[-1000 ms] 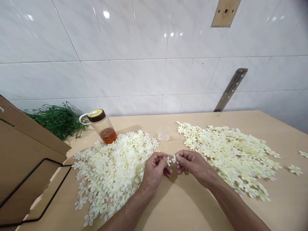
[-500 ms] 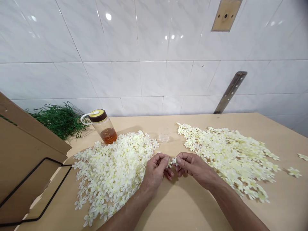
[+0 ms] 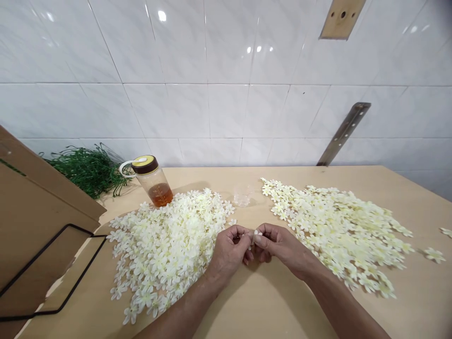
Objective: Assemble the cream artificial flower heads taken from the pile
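Note:
My left hand and my right hand meet at the fingertips over the table's near middle. A small white artificial flower shows between the right thumb and fingers. My left thumb and index finger pinch another white flower, mostly covered by the fingers. To the left of my hands lies a dense heap of pale yellow-white flowers. On the right, a flatter spread of similar flowers reaches close to my right wrist.
A bottle with amber liquid stands behind the left heap. A small clear plastic piece lies mid-table. Green artificial stems, a cardboard box and a black wire frame are at left. A metal bracket is on the tiled wall.
The two hands have drawn together, so the gap between the flowers has closed and their fingertips now touch. The view has shifted slightly.

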### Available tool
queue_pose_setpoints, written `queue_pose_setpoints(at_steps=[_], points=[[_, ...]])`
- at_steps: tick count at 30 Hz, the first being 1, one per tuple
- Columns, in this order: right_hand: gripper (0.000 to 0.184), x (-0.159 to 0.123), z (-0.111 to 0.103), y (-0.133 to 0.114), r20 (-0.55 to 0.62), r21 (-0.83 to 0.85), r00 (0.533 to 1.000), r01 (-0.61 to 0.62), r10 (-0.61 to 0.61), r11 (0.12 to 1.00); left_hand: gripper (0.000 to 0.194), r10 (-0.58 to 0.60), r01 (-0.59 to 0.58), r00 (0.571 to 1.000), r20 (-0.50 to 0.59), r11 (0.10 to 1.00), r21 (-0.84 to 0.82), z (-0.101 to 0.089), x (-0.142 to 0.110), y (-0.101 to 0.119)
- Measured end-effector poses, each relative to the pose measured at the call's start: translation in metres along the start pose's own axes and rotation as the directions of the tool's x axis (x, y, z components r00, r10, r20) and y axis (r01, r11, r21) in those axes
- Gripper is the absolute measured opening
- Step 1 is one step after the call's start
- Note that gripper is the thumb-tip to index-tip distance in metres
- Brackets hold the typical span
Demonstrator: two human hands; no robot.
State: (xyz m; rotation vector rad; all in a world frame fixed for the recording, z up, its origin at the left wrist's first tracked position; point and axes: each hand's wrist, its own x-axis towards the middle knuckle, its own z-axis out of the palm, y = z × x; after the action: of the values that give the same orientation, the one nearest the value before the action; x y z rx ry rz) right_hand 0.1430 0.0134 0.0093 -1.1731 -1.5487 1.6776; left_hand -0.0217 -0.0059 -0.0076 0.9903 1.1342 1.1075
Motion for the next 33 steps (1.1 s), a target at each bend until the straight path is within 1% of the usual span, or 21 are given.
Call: queue_pose_setpoints(at_steps=[4,10,13,16,20,25,29,33], points=[[0.045,0.0006,-0.0002,-0.0005,0.049,-0.005,0.999,0.021,-0.02,1.0,0.024,0.031,-0.031,0.999,-0.016,0.999,0.022,0.0005,0.0002,-0.0011],[0.043,0.0033,-0.0026,0.0021,-0.062,-0.015,0.998,0.012,-0.013,1.0,0.025,0.076,-0.072,0.995,-0.065,0.996,0.056,0.0018,0.002,-0.0059],[0.042,0.0035,-0.0023,0.003,-0.073,-0.003,0.997,0.007,-0.007,1.0,0.023,0.079,-0.074,0.994,-0.069,0.994,0.082,0.0021,0.0027,-0.0085],[0.04,0.0033,-0.0021,0.004,-0.08,-0.031,0.997,-0.013,0.01,0.999,0.021,0.083,-0.076,0.994,-0.075,0.993,0.086,0.0018,0.0028,-0.0091],[0.039,0.004,-0.0046,0.006,-0.132,-0.052,0.991,-0.028,0.021,0.998,0.023,0.108,-0.106,0.991,-0.083,0.994,0.029,0.0013,0.002,-0.0085],[0.042,0.005,-0.0092,0.0072,-0.195,-0.085,0.981,-0.001,-0.016,0.996,0.026,0.11,-0.113,0.99,-0.085,0.993,-0.034,0.0009,0.0019,-0.0093],[0.046,0.0043,-0.0089,0.0055,-0.203,-0.071,0.979,0.006,-0.02,0.997,0.027,0.085,-0.089,0.993,-0.085,0.995,-0.045,0.0003,0.003,-0.01],[0.046,0.0037,-0.0081,0.0034,-0.182,-0.001,0.983,0.029,-0.029,1.0,0.028,0.091,-0.092,0.994,-0.06,0.996,-0.016,0.0006,0.0026,-0.0101]])
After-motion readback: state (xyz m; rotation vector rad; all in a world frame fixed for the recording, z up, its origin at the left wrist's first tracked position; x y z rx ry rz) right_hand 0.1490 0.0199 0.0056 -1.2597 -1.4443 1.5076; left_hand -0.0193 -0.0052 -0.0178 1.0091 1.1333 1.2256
